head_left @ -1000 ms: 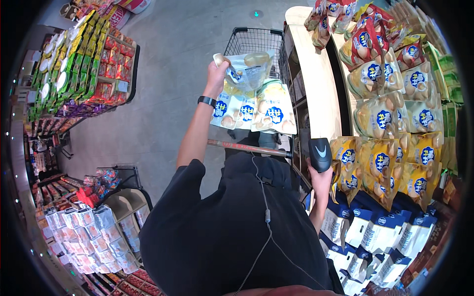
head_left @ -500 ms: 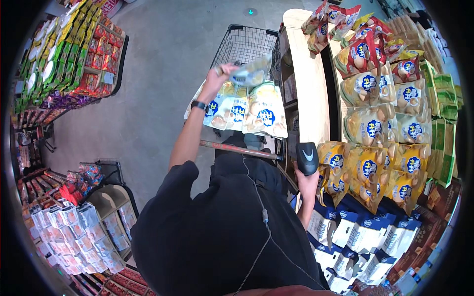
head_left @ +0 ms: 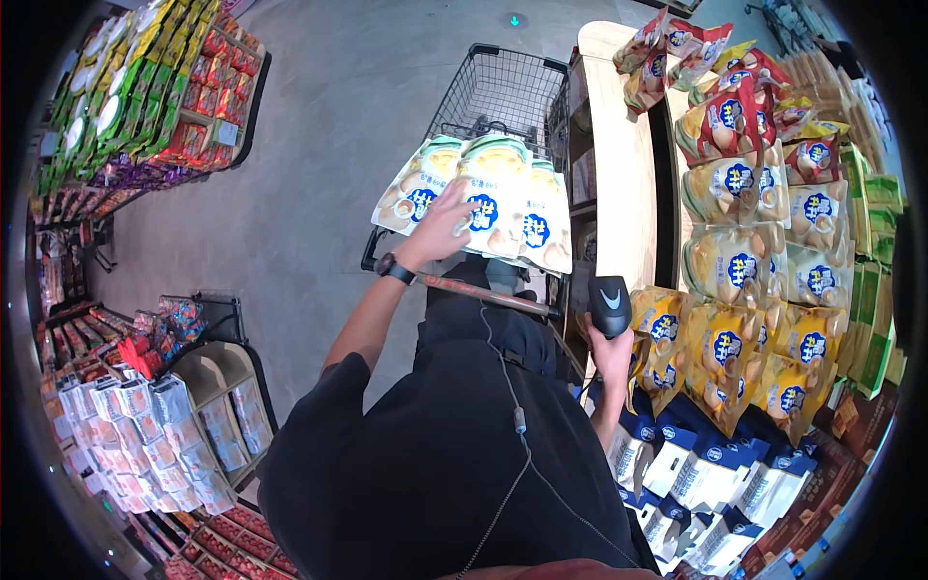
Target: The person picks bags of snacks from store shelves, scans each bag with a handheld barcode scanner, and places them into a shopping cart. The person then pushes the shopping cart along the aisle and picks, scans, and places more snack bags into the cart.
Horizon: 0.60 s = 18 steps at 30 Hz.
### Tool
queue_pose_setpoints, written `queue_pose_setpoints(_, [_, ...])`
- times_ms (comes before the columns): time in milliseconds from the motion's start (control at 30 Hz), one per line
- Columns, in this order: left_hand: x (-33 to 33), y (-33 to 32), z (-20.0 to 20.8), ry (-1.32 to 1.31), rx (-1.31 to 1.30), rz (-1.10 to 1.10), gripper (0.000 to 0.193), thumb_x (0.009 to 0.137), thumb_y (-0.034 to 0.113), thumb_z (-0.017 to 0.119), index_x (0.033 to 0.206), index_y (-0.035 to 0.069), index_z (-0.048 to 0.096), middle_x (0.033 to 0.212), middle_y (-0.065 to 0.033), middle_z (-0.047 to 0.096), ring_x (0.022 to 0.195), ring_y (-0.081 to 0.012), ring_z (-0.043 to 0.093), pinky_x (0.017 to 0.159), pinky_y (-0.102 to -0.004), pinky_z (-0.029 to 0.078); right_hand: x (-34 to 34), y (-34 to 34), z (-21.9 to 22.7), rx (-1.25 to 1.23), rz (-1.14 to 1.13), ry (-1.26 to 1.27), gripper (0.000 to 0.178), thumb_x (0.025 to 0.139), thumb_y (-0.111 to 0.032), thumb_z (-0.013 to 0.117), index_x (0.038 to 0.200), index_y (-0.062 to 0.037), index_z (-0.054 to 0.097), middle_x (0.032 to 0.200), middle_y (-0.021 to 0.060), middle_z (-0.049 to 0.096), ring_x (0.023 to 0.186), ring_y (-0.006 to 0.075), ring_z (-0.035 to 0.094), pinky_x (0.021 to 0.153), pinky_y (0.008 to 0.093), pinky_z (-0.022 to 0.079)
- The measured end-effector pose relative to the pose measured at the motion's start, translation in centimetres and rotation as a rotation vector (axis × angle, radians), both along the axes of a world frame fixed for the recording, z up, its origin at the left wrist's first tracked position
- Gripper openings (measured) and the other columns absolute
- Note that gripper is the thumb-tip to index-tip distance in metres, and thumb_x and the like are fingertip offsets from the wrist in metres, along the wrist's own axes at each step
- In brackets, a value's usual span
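Three pale green-and-white snack bags lie side by side across the near part of a black wire shopping cart (head_left: 493, 82). My left hand (head_left: 443, 230), with a dark watch at its wrist, lies over the middle bag (head_left: 498, 179), its fingers stretched out and apart. Partly under that hand is the left bag (head_left: 416, 182); beyond it is the right bag (head_left: 547, 208). My right hand (head_left: 610, 354) is closed around a black handheld barcode scanner (head_left: 610, 305), to the right of the cart's handle bar (head_left: 483, 294).
Close on the right runs a light wooden shelf (head_left: 619, 174) beside stacked red, white and yellow snack bags (head_left: 725, 333). White-and-blue cartons (head_left: 701, 469) stand below them. Left are a display of green packets (head_left: 116, 106) and a rack of white packs (head_left: 145, 435), across grey floor (head_left: 319, 126).
The bag my left hand held up over the cart now lies among the others. That hand has come down and nearer to me, and its fingers have opened. My right hand still holds the scanner.
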<state>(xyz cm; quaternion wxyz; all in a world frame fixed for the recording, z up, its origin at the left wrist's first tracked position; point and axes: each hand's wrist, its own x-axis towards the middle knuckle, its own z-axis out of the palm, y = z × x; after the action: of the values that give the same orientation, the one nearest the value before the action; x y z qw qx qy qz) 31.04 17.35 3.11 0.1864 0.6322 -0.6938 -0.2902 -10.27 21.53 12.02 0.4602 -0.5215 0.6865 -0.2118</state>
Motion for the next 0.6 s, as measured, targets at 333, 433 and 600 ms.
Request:
queue_pose_setpoints(333, [-6.3, -0.1, -6.4, -0.272, -0.049, -0.050, 0.076, 0.094, 0.051, 0.073, 0.157, 0.014, 0.052, 0.174, -0.0276, 0.021, 0.159, -0.0534, 0.017, 0.120, -0.0738, 0.024, -1.0, 0.3, -0.3, -0.084, 0.021, 0.022, 0.030, 0.083, -0.015, 0.083, 0.104, 0.0052, 0.074, 0.087, 0.0200, 0.078, 0.083, 0.0253, 0.078, 0.077, 0.0403, 0.059])
queue_pose_setpoints(433, [-6.7, -0.9, -4.6, -0.312, -0.008, -0.040, 0.062, 0.094, 0.036, 0.074, 0.146, 0.008, 0.060, 0.172, -0.0279, 0.025, 0.158, -0.0522, 0.021, 0.120, -0.0710, 0.027, -1.2, 1.9, 0.0, -0.106, -0.054, 0.030, 0.032, 0.083, -0.016, 0.084, 0.105, 0.0049, 0.074, 0.087, 0.0169, 0.077, 0.084, 0.0203, 0.075, 0.078, 0.0381, 0.058])
queue_pose_setpoints(600, [-10.2, -4.0, -1.2, 0.060, -0.183, -0.065, 0.057, 0.097, 0.024, 0.074, 0.145, -0.002, 0.057, 0.162, -0.0311, 0.041, 0.154, -0.0483, 0.035, 0.125, -0.0517, 0.033, -1.8, 4.0, 0.4, -0.089, -0.174, 0.000, 0.034, 0.084, -0.019, 0.085, 0.106, 0.0047, 0.074, 0.088, 0.0143, 0.078, 0.082, 0.0162, 0.072, 0.079, 0.0366, 0.057])
